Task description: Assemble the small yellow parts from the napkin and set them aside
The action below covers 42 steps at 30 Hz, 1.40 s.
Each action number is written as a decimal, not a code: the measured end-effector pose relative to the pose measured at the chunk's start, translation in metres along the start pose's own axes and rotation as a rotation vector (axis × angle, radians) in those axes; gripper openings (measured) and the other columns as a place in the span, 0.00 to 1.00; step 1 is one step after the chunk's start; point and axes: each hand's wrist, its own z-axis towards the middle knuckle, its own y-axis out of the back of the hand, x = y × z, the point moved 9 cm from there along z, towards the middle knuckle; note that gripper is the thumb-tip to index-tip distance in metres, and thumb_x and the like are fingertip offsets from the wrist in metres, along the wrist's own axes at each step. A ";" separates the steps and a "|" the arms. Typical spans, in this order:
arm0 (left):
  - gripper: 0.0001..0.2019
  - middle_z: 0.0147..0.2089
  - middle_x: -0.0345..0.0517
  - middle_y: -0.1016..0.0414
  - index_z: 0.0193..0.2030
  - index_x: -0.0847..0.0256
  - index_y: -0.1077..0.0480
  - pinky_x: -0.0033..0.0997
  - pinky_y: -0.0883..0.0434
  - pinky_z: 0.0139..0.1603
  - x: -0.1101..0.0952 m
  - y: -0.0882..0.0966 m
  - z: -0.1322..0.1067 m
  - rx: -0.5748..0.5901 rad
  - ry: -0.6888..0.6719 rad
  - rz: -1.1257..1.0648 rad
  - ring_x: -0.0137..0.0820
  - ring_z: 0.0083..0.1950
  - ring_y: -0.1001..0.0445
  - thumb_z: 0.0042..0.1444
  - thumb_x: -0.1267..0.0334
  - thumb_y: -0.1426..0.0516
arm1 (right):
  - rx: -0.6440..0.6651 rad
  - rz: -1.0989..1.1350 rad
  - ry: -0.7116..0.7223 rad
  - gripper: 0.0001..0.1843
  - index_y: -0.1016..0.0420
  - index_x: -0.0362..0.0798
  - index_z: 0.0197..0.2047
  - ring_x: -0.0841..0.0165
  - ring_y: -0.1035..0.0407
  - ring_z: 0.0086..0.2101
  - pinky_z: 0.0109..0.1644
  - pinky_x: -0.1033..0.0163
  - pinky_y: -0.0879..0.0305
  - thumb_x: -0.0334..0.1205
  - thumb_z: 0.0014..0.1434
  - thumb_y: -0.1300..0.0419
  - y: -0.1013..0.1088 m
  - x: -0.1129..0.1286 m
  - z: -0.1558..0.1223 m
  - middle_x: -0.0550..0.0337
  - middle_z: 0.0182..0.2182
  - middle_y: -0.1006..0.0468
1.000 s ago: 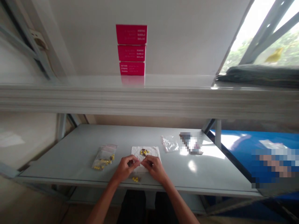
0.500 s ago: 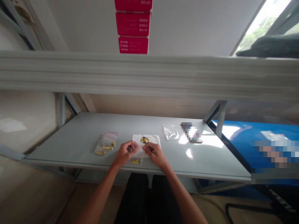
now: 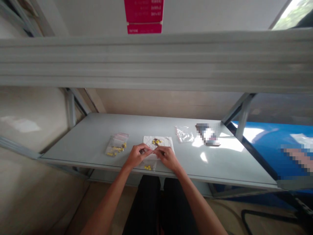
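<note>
The fingertips of the left hand (image 3: 138,156) and the right hand (image 3: 167,157) are brought together, touching or almost so, in a narrow pinch with little gap between thumb and fingers. The top of a small bag (image 3: 153,164) seems to be gripped there by both; whether anything else is tucked inside the left hand cannot be told. The bag hangs or lies towards the front of the worktop (image 3: 73,143), with yellow pieces (image 3: 147,167) gathered at its low end. More yellow and dark pieces (image 3: 156,141) are piled on a white cloth (image 3: 168,143), just beyond the fingertips.

Thin film is probably best handled with light, even tension from both sides, the wrists kept low and the top held above the contents so that nothing is tipped out. Sideways sweeps over the cloth are better avoided, since the loose pile could be scattered.

The low end of the bag is set near the front edge, where pieces could be lost over the side. Sideways movement is bounded by a filled bag (image 3: 114,142) on the left and a flat clear bag (image 3: 185,134) on the right, both well apart from the hands.
</note>
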 end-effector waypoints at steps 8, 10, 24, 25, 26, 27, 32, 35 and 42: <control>0.17 0.34 0.46 0.18 0.31 0.61 0.20 0.28 0.32 0.43 -0.006 0.000 0.000 0.035 -0.029 0.011 0.35 0.39 0.23 0.63 0.53 0.43 | -0.050 -0.015 -0.020 0.16 0.22 0.44 0.29 0.72 0.38 0.25 0.32 0.68 0.45 0.38 0.65 0.45 0.006 0.000 -0.001 0.62 0.23 0.26; 0.17 0.34 0.45 0.18 0.31 0.60 0.20 0.28 0.31 0.43 -0.004 0.001 -0.001 0.024 -0.019 0.014 0.35 0.38 0.22 0.63 0.53 0.44 | -0.049 -0.002 -0.025 0.15 0.21 0.44 0.28 0.73 0.37 0.24 0.31 0.68 0.45 0.37 0.64 0.44 0.005 -0.001 0.000 0.63 0.22 0.27; 0.20 0.21 0.36 0.31 0.46 0.61 0.25 0.26 0.37 0.24 0.008 0.113 0.003 -0.329 0.094 0.301 0.29 0.20 0.33 0.62 0.47 0.47 | -0.593 -0.239 -0.215 0.14 0.20 0.46 0.40 0.66 0.35 0.30 0.41 0.61 0.39 0.35 0.63 0.48 0.049 -0.016 -0.019 0.57 0.28 0.23; 0.21 0.21 0.36 0.30 0.51 0.59 0.27 0.26 0.36 0.27 0.011 0.128 0.006 -0.326 0.102 0.400 0.31 0.23 0.31 0.62 0.47 0.47 | -0.630 -0.287 -0.206 0.14 0.20 0.47 0.40 0.64 0.35 0.33 0.44 0.59 0.38 0.35 0.64 0.49 0.053 -0.013 -0.021 0.56 0.30 0.23; 0.21 0.22 0.37 0.28 0.52 0.58 0.28 0.27 0.35 0.28 0.015 0.141 0.009 -0.320 0.116 0.510 0.33 0.25 0.29 0.61 0.47 0.47 | -0.652 -0.344 -0.190 0.15 0.20 0.47 0.40 0.62 0.34 0.36 0.48 0.58 0.39 0.34 0.64 0.49 0.057 -0.010 -0.022 0.54 0.32 0.22; 0.20 0.25 0.39 0.26 0.52 0.57 0.28 0.28 0.34 0.30 0.021 0.153 0.010 -0.321 0.143 0.624 0.35 0.28 0.27 0.60 0.47 0.46 | -0.659 -0.412 -0.172 0.14 0.20 0.48 0.41 0.61 0.34 0.39 0.50 0.56 0.40 0.34 0.64 0.49 0.062 -0.008 -0.023 0.53 0.35 0.22; 0.17 0.40 0.56 0.23 0.45 0.61 0.25 0.44 0.32 0.51 0.018 0.172 0.003 -0.420 0.079 1.073 0.48 0.47 0.27 0.60 0.52 0.47 | -0.641 -0.798 -0.313 0.17 0.22 0.45 0.52 0.53 0.38 0.48 0.52 0.51 0.43 0.34 0.62 0.43 0.111 -0.026 -0.031 0.45 0.47 0.23; 0.17 0.46 0.60 0.27 0.45 0.64 0.25 0.48 0.35 0.56 -0.004 0.152 -0.014 -0.618 -0.007 1.088 0.50 0.53 0.31 0.64 0.56 0.50 | -0.518 -0.910 -0.409 0.13 0.19 0.45 0.46 0.50 0.38 0.49 0.49 0.51 0.42 0.38 0.60 0.38 0.129 -0.047 -0.030 0.42 0.50 0.24; 0.09 0.43 0.49 0.25 0.43 0.56 0.25 0.39 0.32 0.54 -0.043 0.026 -0.018 -0.372 -0.302 0.641 0.40 0.48 0.28 0.65 0.65 0.48 | -0.460 -0.829 -0.286 0.13 0.18 0.47 0.34 0.56 0.33 0.42 0.45 0.55 0.39 0.31 0.63 0.44 0.126 -0.047 -0.046 0.48 0.39 0.20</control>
